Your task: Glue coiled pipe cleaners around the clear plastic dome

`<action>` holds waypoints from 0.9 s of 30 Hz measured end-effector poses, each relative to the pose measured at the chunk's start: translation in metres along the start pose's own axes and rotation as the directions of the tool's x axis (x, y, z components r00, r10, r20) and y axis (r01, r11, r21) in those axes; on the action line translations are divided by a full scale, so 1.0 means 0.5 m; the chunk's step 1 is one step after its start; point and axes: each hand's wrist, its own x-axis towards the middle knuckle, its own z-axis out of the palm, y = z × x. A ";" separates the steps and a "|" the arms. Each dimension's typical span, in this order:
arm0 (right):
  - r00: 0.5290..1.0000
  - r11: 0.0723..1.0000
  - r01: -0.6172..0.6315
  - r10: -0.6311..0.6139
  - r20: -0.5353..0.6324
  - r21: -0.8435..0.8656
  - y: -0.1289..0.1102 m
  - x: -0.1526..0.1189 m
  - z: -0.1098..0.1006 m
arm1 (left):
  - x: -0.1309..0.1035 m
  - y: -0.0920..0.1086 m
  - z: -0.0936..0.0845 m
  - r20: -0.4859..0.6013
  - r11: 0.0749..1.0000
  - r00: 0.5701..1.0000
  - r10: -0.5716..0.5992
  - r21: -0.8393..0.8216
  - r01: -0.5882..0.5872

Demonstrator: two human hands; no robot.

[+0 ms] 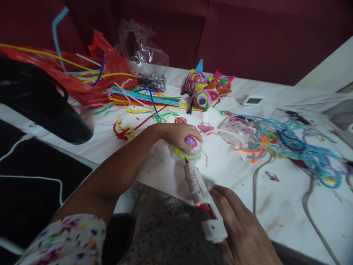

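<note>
A round piece [190,141], coiled in purple, pink, blue and yellow on a clear base, rests on white paper at the centre. My left hand [178,135] curls over it from the left, fingers wrapped round its far side and thumb on its near side. In my right hand [238,221] is a white glue gun [199,187] with a red light and a dark red patch. Its dark nozzle points up-left and is at the piece's near edge; whether it touches cannot be made out. My right fingers are partly hidden behind the gun.
Finished colourful figures [205,90] stand at the back. Pipe cleaners [149,97] lie by a red plastic bag [110,62] at the left, near a black object [41,99]. A tangle of blue strands [292,140] and cables are at the right, with a small display [253,100] behind.
</note>
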 end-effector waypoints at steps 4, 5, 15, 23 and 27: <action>1.000 1.000 0.010 -0.011 -0.008 -0.026 0.000 0.001 -0.007 | 0.000 0.002 -0.001 -0.001 1.000 1.000 -0.013 -0.002 0.013; 1.000 0.999 0.007 -0.007 -0.009 -0.035 0.000 0.002 -0.010 | 0.000 0.002 -0.001 0.001 1.000 1.000 -0.015 -0.002 0.015; 0.994 0.994 0.014 -0.026 -0.102 -0.112 -0.020 0.025 -0.023 | -0.001 0.014 -0.006 0.067 0.997 0.997 -0.042 0.060 0.038; 0.984 0.999 -0.034 0.028 -0.178 -0.032 -0.030 0.034 -0.002 | -0.001 0.011 -0.006 0.068 0.998 0.998 -0.020 0.063 0.015; 0.990 0.999 -0.008 0.001 -0.143 -0.046 -0.031 0.039 -0.004 | -0.001 0.011 -0.006 0.070 0.998 0.997 -0.029 0.064 0.024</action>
